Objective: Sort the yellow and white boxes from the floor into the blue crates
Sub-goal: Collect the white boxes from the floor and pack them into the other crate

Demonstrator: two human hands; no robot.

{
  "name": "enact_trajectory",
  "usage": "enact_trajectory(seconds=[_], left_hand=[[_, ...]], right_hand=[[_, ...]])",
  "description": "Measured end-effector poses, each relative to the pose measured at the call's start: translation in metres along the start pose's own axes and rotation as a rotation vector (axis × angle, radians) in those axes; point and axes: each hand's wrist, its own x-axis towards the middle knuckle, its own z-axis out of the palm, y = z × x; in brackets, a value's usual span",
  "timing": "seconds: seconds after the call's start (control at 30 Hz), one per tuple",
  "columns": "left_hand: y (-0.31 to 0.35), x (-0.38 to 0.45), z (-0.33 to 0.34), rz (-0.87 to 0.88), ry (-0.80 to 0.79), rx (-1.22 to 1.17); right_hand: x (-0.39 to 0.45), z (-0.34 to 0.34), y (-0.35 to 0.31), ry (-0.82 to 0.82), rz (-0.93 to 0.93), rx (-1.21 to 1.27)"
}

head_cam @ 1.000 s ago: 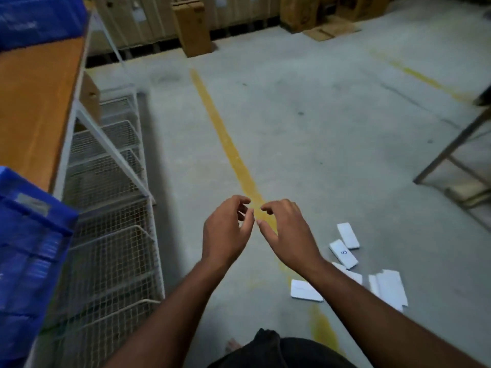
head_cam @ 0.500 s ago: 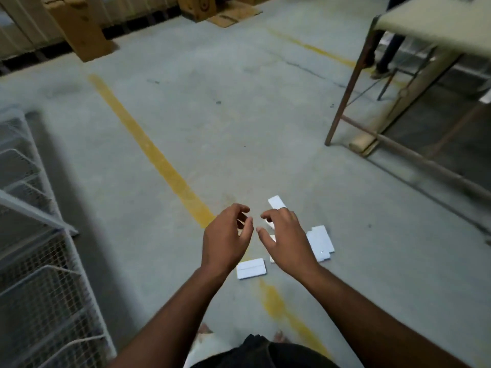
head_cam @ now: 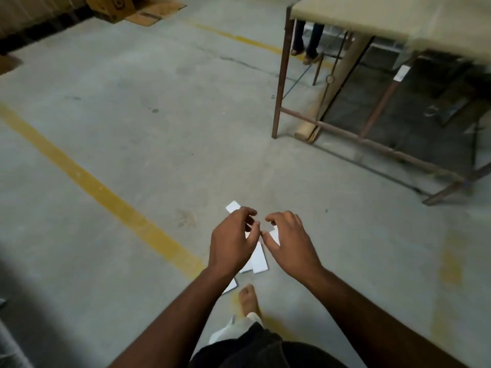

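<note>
Since 0.5 s ago the view has swung right and down: wire racks on the left are gone, the table fills the far right, and the white boxes now sit right under the hands instead of just beyond them.

Head view:
- left hand (head_cam: 232, 243) and right hand (head_cam: 288, 244) out in front, side by side, thumb tips nearly touching. Fingers on both loosely curled and spread, holding nothing.
- white boxes (head_cam: 259, 257) lie flat on the concrete floor (head_cam: 159, 128), clustered below and between the hands. One pokes out on the far side of the left hand, one near the left wrist. Hands cover most of the pile, so count unclear. Can't tell whether any fingertip touches a box.
- bare foot (head_cam: 248, 298) just on the near side of the boxes.
- yellow floor line (head_cam: 101, 192) runs diagonally, far left to near centre.
- metal-framed table (head_cam: 372, 19) far right, another person's legs (head_cam: 308, 41) behind it.
- cardboard boxes (head_cam: 114, 7) far left.
</note>
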Motion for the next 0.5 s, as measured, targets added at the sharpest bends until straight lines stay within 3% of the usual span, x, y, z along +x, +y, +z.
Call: enact_trajectory(seconds=[0.5], left_hand=[[0.010, 0.130, 0.081, -0.041, -0.151, -0.038]], right_hand=[[0.120, -0.030, 0.079, -0.063, 0.137, -0.050]])
